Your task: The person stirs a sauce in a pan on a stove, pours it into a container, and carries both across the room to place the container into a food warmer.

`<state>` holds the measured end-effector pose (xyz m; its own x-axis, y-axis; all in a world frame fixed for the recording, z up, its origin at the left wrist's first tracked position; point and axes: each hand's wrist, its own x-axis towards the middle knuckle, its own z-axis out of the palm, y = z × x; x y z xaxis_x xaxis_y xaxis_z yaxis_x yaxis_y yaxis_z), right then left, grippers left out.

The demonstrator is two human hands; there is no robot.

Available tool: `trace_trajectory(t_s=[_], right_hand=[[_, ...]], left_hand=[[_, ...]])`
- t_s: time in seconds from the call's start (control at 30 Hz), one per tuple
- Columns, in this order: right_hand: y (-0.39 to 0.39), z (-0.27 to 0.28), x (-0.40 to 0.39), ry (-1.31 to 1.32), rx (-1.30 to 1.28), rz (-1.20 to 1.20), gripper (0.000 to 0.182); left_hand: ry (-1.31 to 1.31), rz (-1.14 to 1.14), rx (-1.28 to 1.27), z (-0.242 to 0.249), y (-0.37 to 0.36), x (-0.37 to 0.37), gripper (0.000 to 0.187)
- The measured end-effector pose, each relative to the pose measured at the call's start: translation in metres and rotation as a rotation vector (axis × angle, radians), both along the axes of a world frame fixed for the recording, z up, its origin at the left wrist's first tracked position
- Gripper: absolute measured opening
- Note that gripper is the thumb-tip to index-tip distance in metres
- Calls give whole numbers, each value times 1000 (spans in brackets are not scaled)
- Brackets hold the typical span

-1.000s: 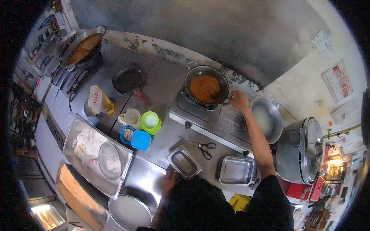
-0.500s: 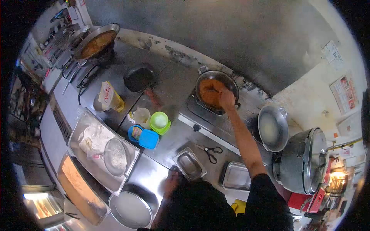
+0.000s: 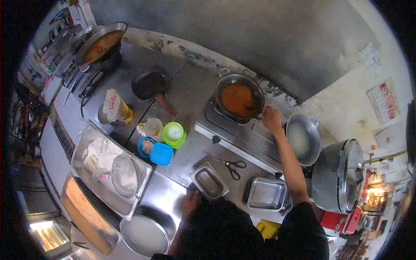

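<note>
A dark wok (image 3: 236, 80) of orange-brown sauce (image 3: 236, 97) sits on a gas stove (image 3: 229, 134). My right hand (image 3: 272, 121) is at the wok's right side, with its fingers closed around the small side handle. No tool shows in that hand. My left hand (image 3: 190, 203) is low at the counter's near edge, beside a small rectangular steel pan (image 3: 210, 181). A dark spot lies at its fingertips, and its fingers are too shadowed to make out. Black-handled scissors (image 3: 235, 169) and a second steel pan (image 3: 266, 193) are between my arms.
Right of the stove are a pan of pale liquid (image 3: 299, 134) and a large lidded pot (image 3: 338, 177). On the left are a flour tray (image 3: 145, 173) with a sieve (image 3: 125, 175), blue (image 3: 162, 154) and green (image 3: 174, 133) tubs, a small frying pan (image 3: 149, 86) and another wok (image 3: 102, 45).
My right hand has moved from over the sauce to the wok's right side handle. My left hand stays by the small pan. The whole view has shifted slightly.
</note>
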<state>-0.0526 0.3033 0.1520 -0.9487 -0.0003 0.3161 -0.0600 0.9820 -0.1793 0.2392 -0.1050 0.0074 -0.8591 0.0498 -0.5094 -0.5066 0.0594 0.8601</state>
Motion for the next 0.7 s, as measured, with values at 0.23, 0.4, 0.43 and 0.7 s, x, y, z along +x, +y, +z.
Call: trace_trajectory(t_s=[0.23,0.4,0.43,0.7], right_hand=[[-45,-19,25,-98,-224,61,13],[-99,-30,-4,-34,-113,-34,16],[-105,-24,-12,-71,-67,-65,16],[-23,-83,-88,182,136,-19,16]], left_hand=[[-73,6,43,-13,-4,9,43],[29,23,-61,-59,-6,20,33],[90,20,-109,-71,-6,22,33],[-115,55,68,-7,-11,7,45]])
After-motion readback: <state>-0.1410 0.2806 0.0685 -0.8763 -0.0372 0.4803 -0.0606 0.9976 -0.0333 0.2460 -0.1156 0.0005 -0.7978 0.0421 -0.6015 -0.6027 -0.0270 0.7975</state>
